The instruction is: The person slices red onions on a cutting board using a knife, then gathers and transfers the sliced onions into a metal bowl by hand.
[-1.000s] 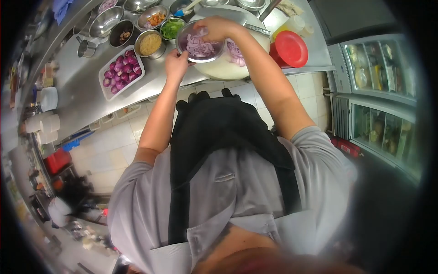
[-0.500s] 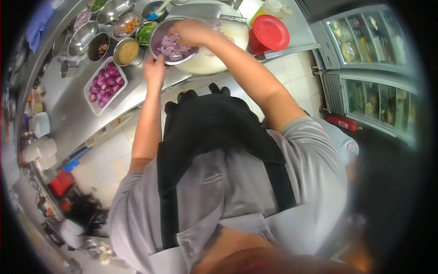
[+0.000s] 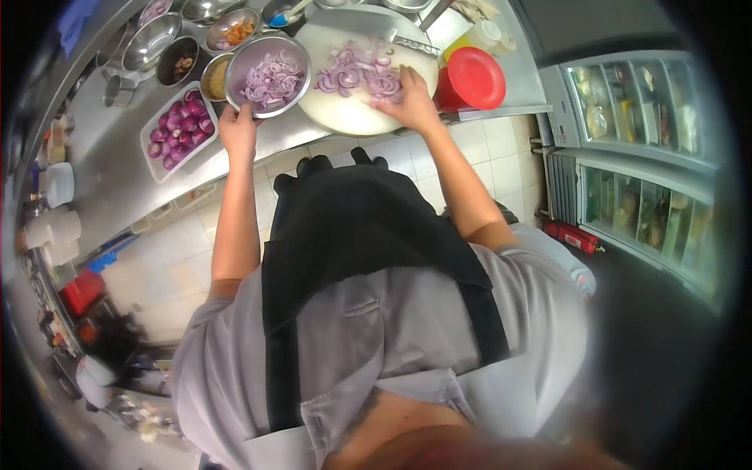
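Observation:
My left hand (image 3: 239, 131) grips the near rim of a steel bowl (image 3: 246, 64) that holds sliced red onion (image 3: 272, 81). The bowl is tilted toward me at the left edge of a round white cutting board (image 3: 338, 117). On the board lies a loose pile of onion slices (image 3: 348, 74). My right hand (image 3: 411, 103) rests at the right side of this pile, fingers apart and touching the slices. A cleaver (image 3: 360, 23) lies across the far part of the board, its handle pointing right.
A white tray of whole peeled red onions (image 3: 146, 149) stands left of the bowl. Several steel bowls (image 3: 153, 43) with ingredients line the back left. A red container (image 3: 476, 78) stands right of the board. A glass-door fridge (image 3: 634, 102) is at the far right.
The bowl has moved left, off most of the board, with my left hand on it. My right hand has left the bowl and come down to the onion slices on the board.

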The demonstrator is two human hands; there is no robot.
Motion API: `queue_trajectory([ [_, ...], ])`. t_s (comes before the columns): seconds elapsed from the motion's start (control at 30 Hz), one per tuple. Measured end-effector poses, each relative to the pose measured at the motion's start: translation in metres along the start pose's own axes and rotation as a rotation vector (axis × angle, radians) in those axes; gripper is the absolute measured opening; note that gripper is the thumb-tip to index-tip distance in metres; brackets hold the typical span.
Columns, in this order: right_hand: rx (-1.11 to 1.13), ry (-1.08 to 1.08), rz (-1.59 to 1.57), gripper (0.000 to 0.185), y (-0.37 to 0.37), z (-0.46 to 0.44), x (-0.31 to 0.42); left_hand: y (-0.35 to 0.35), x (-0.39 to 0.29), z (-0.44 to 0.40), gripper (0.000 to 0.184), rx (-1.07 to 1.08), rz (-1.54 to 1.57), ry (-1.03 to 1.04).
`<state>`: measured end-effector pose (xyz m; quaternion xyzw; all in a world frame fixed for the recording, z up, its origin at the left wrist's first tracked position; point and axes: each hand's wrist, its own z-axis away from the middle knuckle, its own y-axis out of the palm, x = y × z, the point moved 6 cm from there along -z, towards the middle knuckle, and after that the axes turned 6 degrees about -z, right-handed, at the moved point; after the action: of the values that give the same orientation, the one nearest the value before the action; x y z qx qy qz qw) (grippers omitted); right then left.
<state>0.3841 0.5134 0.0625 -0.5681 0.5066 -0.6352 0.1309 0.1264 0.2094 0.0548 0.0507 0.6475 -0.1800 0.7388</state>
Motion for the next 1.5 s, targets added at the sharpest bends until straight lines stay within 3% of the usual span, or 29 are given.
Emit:
queue_trajectory([
  [0.03,-0.092,0.003,0.094,0.111,-0.001,0.004,0.001,-0.003,0.001,0.002,0.022,-0.004,0.003,-0.012],
  [0.17,-0.089,0.065,0.089,0.122,0.021,-0.019,0.003,-0.009,0.000,0.009,0.019,-0.013,-0.010,-0.004],
  [0.37,-0.067,-0.023,0.097,0.112,0.051,-0.070,-0.006,-0.005,0.019,0.005,0.017,0.000,0.043,0.016],
  [0.57,0.234,-0.060,-0.378,0.106,0.045,-0.077,0.020,-0.005,0.019,0.010,0.016,-0.013,0.048,0.009],
  [0.73,0.023,-0.057,-0.067,0.099,0.051,-0.095,0.005,-0.010,0.026,0.014,0.015,-0.043,0.057,0.024],
  [0.83,-0.002,-0.076,-0.061,0.097,0.056,-0.100,0.013,-0.011,0.024,0.016,0.015,-0.045,0.068,0.030],
  [0.97,-0.017,-0.103,-0.173,0.090,0.049,-0.102,0.023,-0.013,0.027,0.017,0.013,-0.033,0.058,0.032],
  [1.03,0.147,-0.060,-0.302,0.085,0.050,-0.100,0.026,-0.014,0.034,0.015,0.011,-0.026,0.051,0.040],
  [1.17,0.187,0.012,-0.383,0.081,0.040,-0.100,0.023,-0.012,0.026,0.020,0.011,-0.058,0.076,0.039],
  [1.27,0.044,-0.042,-0.286,0.082,0.054,-0.107,0.008,-0.015,0.035,0.018,0.010,-0.037,0.081,0.029],
  [1.33,0.070,-0.280,-0.132,0.082,0.064,-0.109,0.029,-0.012,0.027,0.019,0.010,-0.013,0.068,0.037],
  [1.43,0.254,-0.281,0.025,0.081,0.065,-0.095,0.053,-0.008,0.024,0.023,0.010,-0.035,0.109,0.007],
  [1.5,0.254,-0.352,0.034,0.075,0.060,-0.083,0.051,-0.009,0.025,0.022,0.010,-0.025,0.078,0.027],
])
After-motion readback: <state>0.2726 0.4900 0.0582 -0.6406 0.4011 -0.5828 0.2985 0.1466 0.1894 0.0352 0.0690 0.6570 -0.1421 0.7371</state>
